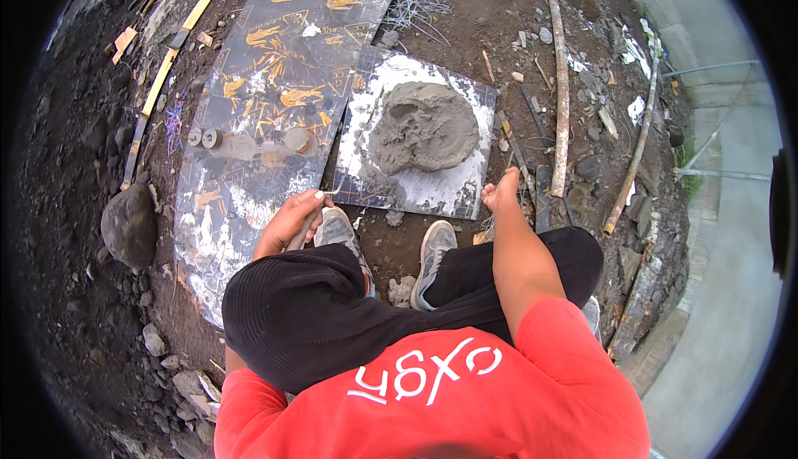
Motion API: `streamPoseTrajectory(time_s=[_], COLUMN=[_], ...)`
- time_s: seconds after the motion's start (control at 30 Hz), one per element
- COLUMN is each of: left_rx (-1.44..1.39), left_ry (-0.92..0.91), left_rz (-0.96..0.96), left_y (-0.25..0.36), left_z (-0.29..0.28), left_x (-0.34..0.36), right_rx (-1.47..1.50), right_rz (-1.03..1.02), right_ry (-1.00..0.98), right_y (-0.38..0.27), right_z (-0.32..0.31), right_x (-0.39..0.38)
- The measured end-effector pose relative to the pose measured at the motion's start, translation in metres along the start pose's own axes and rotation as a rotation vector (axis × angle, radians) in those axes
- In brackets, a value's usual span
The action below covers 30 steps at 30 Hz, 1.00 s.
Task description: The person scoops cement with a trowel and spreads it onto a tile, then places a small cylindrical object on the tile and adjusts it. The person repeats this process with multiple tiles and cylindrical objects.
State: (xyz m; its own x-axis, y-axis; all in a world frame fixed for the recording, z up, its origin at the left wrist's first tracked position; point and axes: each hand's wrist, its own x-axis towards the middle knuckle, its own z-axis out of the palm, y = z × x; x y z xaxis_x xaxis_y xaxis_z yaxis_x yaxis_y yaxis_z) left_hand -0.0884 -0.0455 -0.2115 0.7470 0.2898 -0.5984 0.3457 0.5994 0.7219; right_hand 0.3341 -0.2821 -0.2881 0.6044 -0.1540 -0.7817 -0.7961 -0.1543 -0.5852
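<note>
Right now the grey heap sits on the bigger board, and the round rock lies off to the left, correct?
Not quite: the head view shows the grey heap on the smaller board, not the bigger board. The round rock does lie off to the left.

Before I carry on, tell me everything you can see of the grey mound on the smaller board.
The grey mound is broad, roughly round and lumpy, and looks like wet mortar or cement. A dark hollow marks its upper left; the rest is uneven. It sits in one mass on the white-smeared smaller board, within its edges. The left hand and right hand are both clear of it.
</note>
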Motion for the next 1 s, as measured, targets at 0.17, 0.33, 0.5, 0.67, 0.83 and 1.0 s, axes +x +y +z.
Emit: streamPoseTrajectory(time_s=[0.17,0.33,0.5,0.67,0.83,1.0], left_rx=[0.37,0.535,0.893,0.945,0.996,1.04], left_ry=[0.121,0.17,0.268,0.264,0.38,0.531], left_rz=[0.179,0.319,0.475,0.329,0.185,0.204], left_y=[0.028,0.066,0.077,0.068,0.06,0.044], left_z=[0.006,0.017,0.03,0.029,0.011,0.006], left_x=[0.018,0.022,0.015,-0.003,-0.047,-0.072], right_rx=[-0.07,-0.484,-0.777,-0.799,-0.792,-0.877], right_rz=[-0.421,-0.298,-0.623,-0.579,-0.401,-0.439], right_ry=[-0.329,-0.746,-0.644,-0.683,-0.648,-0.605], right_y=[-0.056,-0.066,-0.031,-0.028,-0.051,-0.05], right_z=[0.019,0.029,0.046,0.052,0.042,0.049], right_x=[-0.091,-0.174,-0.196,-0.188,-0.185,-0.186])
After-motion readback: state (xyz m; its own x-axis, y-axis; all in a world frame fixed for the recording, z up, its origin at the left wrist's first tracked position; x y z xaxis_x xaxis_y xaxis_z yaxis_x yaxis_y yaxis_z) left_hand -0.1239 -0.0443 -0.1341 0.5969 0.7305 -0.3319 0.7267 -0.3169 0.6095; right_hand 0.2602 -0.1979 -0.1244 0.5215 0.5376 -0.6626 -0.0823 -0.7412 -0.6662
